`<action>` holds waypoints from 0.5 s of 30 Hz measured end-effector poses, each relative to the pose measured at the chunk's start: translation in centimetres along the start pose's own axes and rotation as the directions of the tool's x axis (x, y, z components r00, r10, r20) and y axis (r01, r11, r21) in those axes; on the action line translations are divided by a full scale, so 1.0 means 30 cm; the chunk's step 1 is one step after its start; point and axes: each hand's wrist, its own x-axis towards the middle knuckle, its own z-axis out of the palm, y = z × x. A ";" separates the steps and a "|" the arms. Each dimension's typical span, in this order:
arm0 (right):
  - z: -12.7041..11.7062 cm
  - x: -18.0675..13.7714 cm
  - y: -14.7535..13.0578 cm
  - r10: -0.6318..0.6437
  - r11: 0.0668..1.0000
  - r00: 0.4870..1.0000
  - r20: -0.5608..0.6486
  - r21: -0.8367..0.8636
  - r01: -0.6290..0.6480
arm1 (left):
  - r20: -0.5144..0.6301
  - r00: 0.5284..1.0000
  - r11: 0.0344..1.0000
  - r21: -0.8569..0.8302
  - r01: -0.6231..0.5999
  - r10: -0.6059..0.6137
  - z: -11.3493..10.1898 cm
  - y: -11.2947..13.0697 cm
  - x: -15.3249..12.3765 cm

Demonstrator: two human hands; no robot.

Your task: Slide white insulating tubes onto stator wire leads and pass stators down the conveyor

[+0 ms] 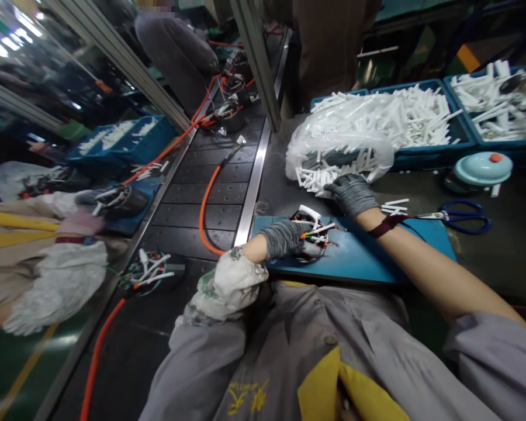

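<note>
My left hand [284, 238], in a grey glove, is closed around a round black part with coloured wires and white sleeves [314, 233], which rests on a blue mat [377, 251]. My right hand [352, 193], also gloved, reaches past it into a heap of short white tubes [319, 175] spilling from a clear plastic bag [337, 143]. Its fingers are curled down onto the tubes; what they pinch is hidden. A few loose white tubes [394, 206] lie beside my right wrist.
Blue bins of white tubes [421, 117] stand behind the bag. Blue-handled scissors [460, 215] and a pale blue lid [482, 168] lie at the right. A black conveyor [193, 193] at the left carries wired parts with orange cables [204, 210]. Other people work along it.
</note>
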 end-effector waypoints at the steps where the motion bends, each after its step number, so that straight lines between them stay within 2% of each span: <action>1: 0.006 0.005 0.000 0.002 0.999 1.000 0.015 -0.035 -0.002 | 0.006 0.999 0.999 -0.015 0.039 -0.039 0.003 0.015 -0.019; 3: 0.011 -0.007 0.003 0.012 0.999 1.000 0.016 -0.035 -0.012 | -0.063 0.991 0.993 -0.025 0.113 -0.115 0.036 0.037 -0.082; 5: 0.000 -0.048 0.006 0.020 0.999 1.000 -0.008 0.050 -0.020 | -0.236 0.967 0.995 -0.027 0.091 -0.095 0.091 0.040 -0.156; 6: -0.011 -0.079 0.004 0.026 0.996 0.999 -0.026 0.090 -0.023 | -0.335 0.941 0.999 -0.009 0.051 -0.051 0.120 0.034 -0.189; 8: -0.043 -0.157 -0.015 0.061 0.983 0.994 -0.094 0.179 -0.044 | -0.515 0.853 0.995 0.096 -0.034 0.079 0.172 0.014 -0.235; 9: -0.062 -0.202 -0.031 0.085 0.974 0.988 -0.128 0.218 -0.056 | -0.564 0.812 0.983 0.176 -0.055 0.147 0.192 0.003 -0.245; 11: -0.101 -0.292 -0.075 0.208 0.892 0.958 -0.196 0.441 -0.104 | -0.607 0.740 0.937 0.337 -0.089 0.289 0.219 -0.013 -0.248; 13: -0.131 -0.367 -0.122 0.293 0.756 0.950 -0.108 0.634 -0.161 | -0.608 0.686 0.885 0.452 -0.115 0.400 0.227 -0.019 -0.238; 15: -0.145 -0.413 -0.162 0.359 0.633 0.933 -0.009 0.737 -0.236 | -0.606 0.653 0.854 0.505 -0.126 0.455 0.222 -0.019 -0.229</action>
